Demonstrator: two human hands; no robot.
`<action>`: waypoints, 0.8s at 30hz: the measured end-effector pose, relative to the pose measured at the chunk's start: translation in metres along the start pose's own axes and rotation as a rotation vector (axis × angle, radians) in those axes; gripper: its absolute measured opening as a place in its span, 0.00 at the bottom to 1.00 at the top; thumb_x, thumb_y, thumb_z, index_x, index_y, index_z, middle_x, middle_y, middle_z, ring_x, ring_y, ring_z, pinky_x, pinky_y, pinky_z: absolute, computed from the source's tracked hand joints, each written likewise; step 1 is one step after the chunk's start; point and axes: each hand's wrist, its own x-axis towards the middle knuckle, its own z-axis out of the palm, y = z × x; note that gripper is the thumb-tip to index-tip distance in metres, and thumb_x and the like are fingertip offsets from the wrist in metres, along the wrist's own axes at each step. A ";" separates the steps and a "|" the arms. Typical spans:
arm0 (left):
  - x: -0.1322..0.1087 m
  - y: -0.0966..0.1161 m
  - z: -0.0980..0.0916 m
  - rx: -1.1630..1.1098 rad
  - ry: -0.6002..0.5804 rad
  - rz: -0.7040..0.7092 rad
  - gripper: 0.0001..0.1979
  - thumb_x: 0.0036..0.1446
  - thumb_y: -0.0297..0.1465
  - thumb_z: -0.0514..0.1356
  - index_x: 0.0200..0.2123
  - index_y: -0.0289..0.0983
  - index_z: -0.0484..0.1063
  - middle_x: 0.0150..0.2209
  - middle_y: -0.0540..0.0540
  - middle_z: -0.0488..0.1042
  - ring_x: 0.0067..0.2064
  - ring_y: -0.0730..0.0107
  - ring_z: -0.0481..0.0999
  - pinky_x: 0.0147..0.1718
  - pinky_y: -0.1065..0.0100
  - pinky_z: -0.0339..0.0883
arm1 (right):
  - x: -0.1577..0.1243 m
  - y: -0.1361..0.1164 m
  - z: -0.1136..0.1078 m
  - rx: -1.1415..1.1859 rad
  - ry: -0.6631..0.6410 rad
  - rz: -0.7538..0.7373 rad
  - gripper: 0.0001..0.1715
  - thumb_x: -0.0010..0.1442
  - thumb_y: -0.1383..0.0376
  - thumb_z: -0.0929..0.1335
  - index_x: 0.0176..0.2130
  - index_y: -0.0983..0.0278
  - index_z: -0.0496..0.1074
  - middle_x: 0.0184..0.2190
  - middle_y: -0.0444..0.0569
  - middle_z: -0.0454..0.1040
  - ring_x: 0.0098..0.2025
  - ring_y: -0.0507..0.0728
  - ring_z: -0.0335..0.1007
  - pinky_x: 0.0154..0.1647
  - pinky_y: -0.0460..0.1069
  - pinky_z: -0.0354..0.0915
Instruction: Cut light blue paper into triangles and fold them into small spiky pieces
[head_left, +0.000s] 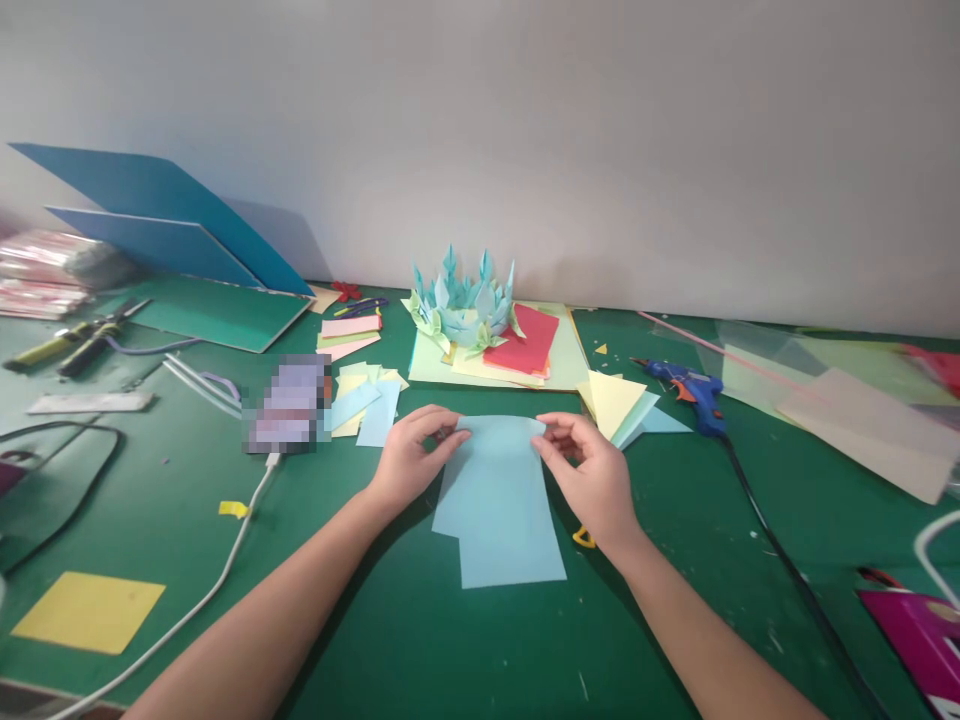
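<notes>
Light blue paper [502, 500] hangs between my two hands in the middle of the head view, with a stepped lower left edge. At its upper left corner my left hand [421, 450] pinches it between thumb and fingers. My right hand [581, 465] pinches the upper right corner the same way. A small yellow handle [583, 538] shows beside my right wrist; the rest of it is hidden. Behind the paper stands a folded-paper crown [461, 300] in blue and pale green, with a red sheet [523, 340] beside it on a stack of coloured paper.
Left lie a phone [289, 405] with a white cable, small paper pieces [379, 410], pliers [90, 335], blue boards [180, 230] and a yellow sheet [90, 610]. Right are folded paper triangles [619, 405], a blue glue gun [697, 392] with a black cord, and loose sheets [877, 425].
</notes>
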 end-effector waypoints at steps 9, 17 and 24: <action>-0.001 0.006 0.004 -0.328 0.024 -0.318 0.11 0.47 0.39 0.64 0.24 0.37 0.71 0.20 0.52 0.70 0.21 0.76 0.67 0.21 0.71 0.65 | -0.003 0.005 -0.005 -0.085 0.103 -0.142 0.06 0.56 0.62 0.67 0.29 0.62 0.69 0.27 0.46 0.72 0.27 0.53 0.69 0.29 0.48 0.68; 0.000 0.017 0.010 -0.575 -0.003 -0.580 0.17 0.43 0.42 0.66 0.28 0.37 0.67 0.19 0.56 0.67 0.17 0.79 0.66 0.18 0.73 0.63 | -0.016 -0.010 -0.002 -0.213 0.099 -0.452 0.03 0.60 0.68 0.65 0.35 0.61 0.70 0.36 0.51 0.77 0.39 0.58 0.74 0.39 0.53 0.70; -0.001 0.022 0.013 -0.661 0.015 -0.574 0.18 0.42 0.40 0.67 0.25 0.37 0.62 0.21 0.58 0.63 0.20 0.81 0.64 0.20 0.76 0.63 | -0.028 -0.015 0.011 -0.261 -0.080 -0.660 0.07 0.61 0.71 0.65 0.35 0.61 0.72 0.44 0.54 0.76 0.45 0.58 0.73 0.46 0.55 0.70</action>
